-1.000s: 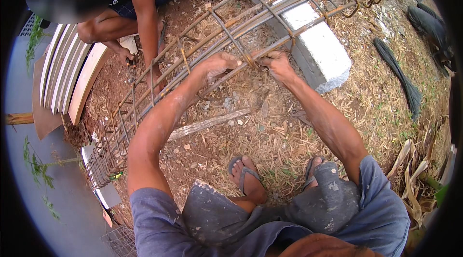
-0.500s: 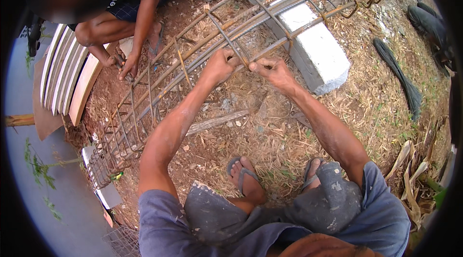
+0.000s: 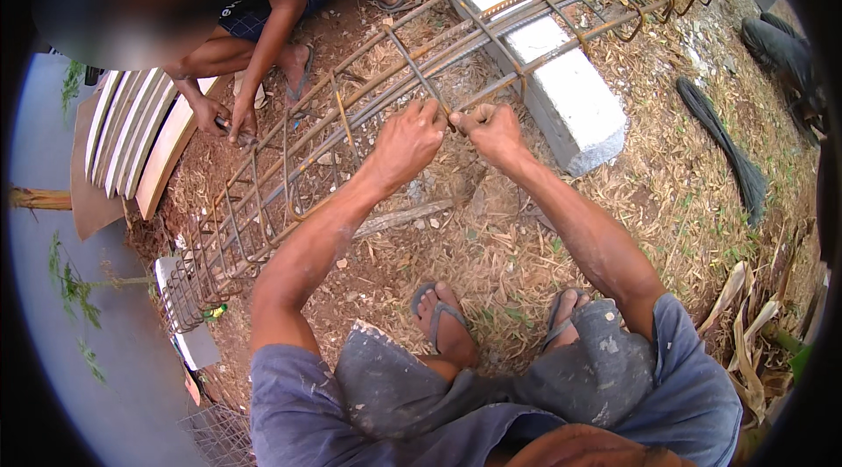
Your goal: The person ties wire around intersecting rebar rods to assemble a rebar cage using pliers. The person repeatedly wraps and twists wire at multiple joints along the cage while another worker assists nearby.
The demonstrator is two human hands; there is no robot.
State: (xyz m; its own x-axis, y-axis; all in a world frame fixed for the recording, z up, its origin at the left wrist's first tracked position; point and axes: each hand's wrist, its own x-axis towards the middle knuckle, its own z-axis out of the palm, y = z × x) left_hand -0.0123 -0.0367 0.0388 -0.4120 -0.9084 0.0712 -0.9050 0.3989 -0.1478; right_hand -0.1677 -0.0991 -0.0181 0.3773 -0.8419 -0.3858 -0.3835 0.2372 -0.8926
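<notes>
A long rebar cage [image 3: 407, 56] of rusty bars and square stirrups runs diagonally in front of me. Both my hands are at its near lower bar, where a stirrup corner crosses it. My left hand [image 3: 410, 142] is closed just left of that corner, its fingertips pressed together. Close beside it on the right, my right hand [image 3: 492, 132] pinches thumb against fingers at the same joint. Whatever lies between the fingertips is too small to make out.
A white-topped concrete block [image 3: 574, 97] lies under the cage. At upper left a crouching co-worker's hands [image 3: 230, 123] work at the cage with a small tool. Curved boards [image 3: 167, 147] stack at left; a dark bundle of thin strands [image 3: 724, 151] lies right on straw-strewn ground.
My left hand has turned so its back faces up, with fingers curled in tighter. My right hand stays at the joint, its fingers more closed. The view has shifted slightly.
</notes>
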